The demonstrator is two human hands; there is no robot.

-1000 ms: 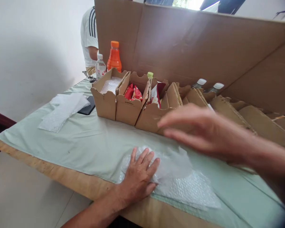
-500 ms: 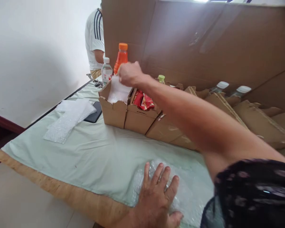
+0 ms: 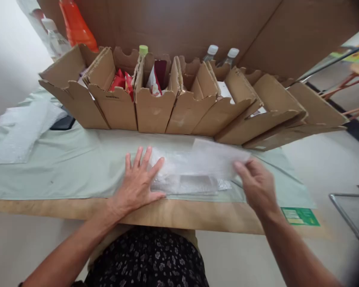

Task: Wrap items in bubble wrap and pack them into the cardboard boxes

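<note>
Seen from the head camera, a person in dark patterned clothing (image 3: 149,259) works at the front edge of a cloth-covered tabletop (image 3: 86,175), both bare hands over clear packing material near the middle of that edge. The left hand (image 3: 137,181) lies palm down with fingers spread, gripping nothing, its thumb and fingertips at the left end of a layer of bubble wrap (image 3: 187,185) spread along the front edge. The right hand (image 3: 259,185) pinches the right end of a translucent sheet (image 3: 218,158) between thumb and fingers, raising that end over the wrap; motion blurs the sheet, and whether its left end is tucked beneath the left hand cannot be told.

Along the tabletop's back edge stands a row of cardboard boxes (image 3: 182,113), the right-hand ones leaning. Red packets (image 3: 118,81) fill part of the second from the left, and a white-and-maroon packet (image 3: 155,81) sits in the third. Behind the row rises a cardboard panel (image 3: 173,24), with an orange bottle (image 3: 79,30) and a clear bottle (image 3: 57,42) near the back left corner. Toward the left edge, more wrap pieces (image 3: 24,131) overlap a dark flat object (image 3: 62,122); a green card (image 3: 300,216) lies at the front right corner.
</note>
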